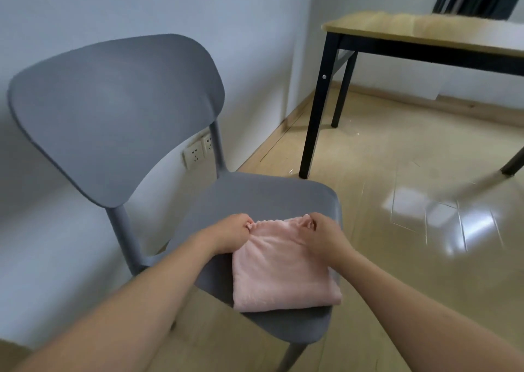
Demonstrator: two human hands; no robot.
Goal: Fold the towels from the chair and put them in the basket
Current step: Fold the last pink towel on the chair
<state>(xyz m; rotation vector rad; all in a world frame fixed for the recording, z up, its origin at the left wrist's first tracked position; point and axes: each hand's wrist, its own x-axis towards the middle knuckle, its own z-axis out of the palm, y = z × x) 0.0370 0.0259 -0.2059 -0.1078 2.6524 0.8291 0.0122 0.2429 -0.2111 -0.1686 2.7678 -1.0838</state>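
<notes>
Towel (280, 269) overhangs chair (255, 198) edge | both hands, left (231, 232) and right (323, 234), pinch its far corners | I judge it may slide off if tugged forward | basket unseen

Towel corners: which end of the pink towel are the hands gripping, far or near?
The far end: the left hand and right hand pinch the pink towel corners toward the chair backrest; the near folded edge lies free.

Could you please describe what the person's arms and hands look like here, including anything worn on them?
Both forearms are bare from the bottom of the frame to the wrist, with no sleeves showing. The left hand and right hand wear no gloves, and no watch, bracelet or ring can be seen. The picture is too soft to show the nails.
</notes>
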